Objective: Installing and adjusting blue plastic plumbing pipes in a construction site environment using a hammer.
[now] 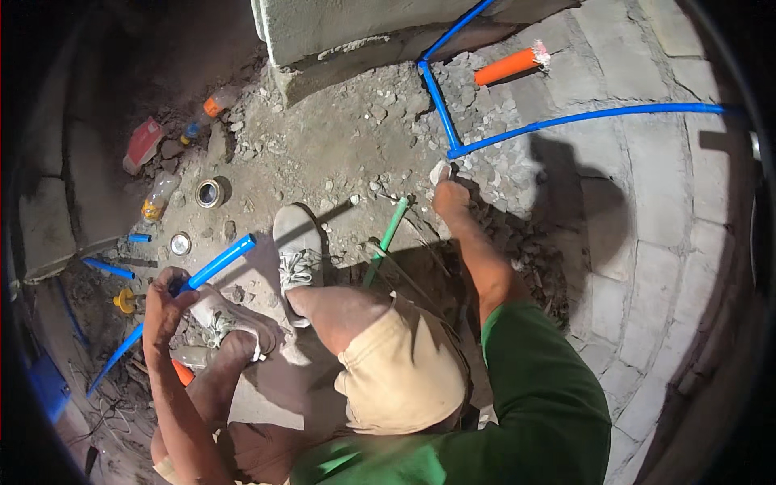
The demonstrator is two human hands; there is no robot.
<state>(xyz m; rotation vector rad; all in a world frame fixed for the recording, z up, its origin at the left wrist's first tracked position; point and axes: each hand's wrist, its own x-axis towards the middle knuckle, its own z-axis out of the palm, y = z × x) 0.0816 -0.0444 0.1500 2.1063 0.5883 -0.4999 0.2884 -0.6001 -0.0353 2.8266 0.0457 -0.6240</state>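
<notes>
A blue pipe (222, 260) angles across the lower left, gripped in my left hand (173, 297) with the fingers wrapped round it. My right hand (450, 200) reaches forward to the rubble just below a blue pipe junction (454, 152), its fingers closed on a small whitish object (440, 171) that I cannot make out well. A green pipe (395, 221) stands up at a slant from a dark hollow left of my right forearm. My two shoes (293, 242) rest on the dusty ground between my hands.
A concrete block (339, 32) stands at the top, with an orange pipe (508, 66) to its right. Pale pavers (655, 178) line the right side. Plastic bottles (159, 194), an open can (208, 193) and offcuts of blue pipe (109, 267) lie on the left among debris.
</notes>
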